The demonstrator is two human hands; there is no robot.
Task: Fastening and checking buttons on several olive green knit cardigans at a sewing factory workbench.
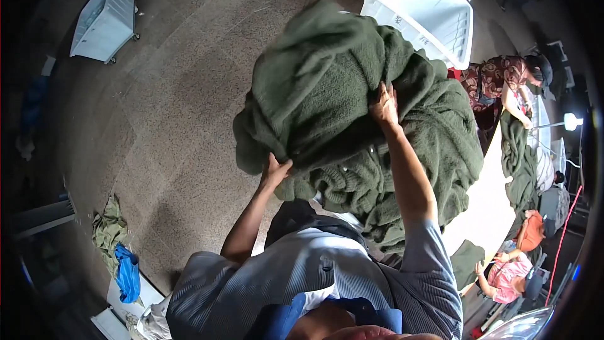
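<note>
A dark green knit garment (pixel 327 82) is spread out in front of me, its upper part billowed and slightly blurred. My left hand (pixel 275 171) is closed on its lower left edge. Further up and to the right, my right hand (pixel 385 107) grips a fold of the same garment. Below and to the right lies a large heap of similar green knitwear (pixel 440 145), with ribbed edges showing near its lower middle. What carries the heap is mostly hidden under the cloth.
A white plastic bin (pixel 434 6) stands just beyond the heap. Another wheeled bin (pixel 104 22) is at the far left. On the right, people work with green cloth along a bright table (pixel 484 208) under a lamp (pixel 571 121). Blue and green cloths (pixel 128 271) lie at the lower left.
</note>
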